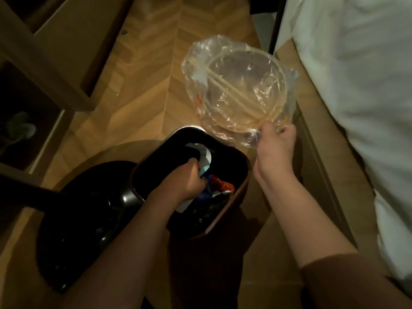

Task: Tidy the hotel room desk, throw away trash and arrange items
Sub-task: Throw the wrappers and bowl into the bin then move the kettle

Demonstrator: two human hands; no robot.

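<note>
My left hand [188,178] clutches wrappers [206,172] inside the bin [242,172] while my right hand [275,139] pinches a bagged bowl [240,85] above the floor [145,74].

A bedroom, likely a hotel room: a bed [356,85] with white sheets stands beside a herringbone wood floor [145,85], with a small bin [242,175] nearby.

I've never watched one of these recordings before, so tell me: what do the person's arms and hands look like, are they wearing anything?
Both hands are bare: no gloves, rings or watch show on the left hand or the right hand. The forearms are bare too. A brown sleeve covers the right arm from about the elbow up. No sleeve shows on the left arm, which lies in shadow.
</note>
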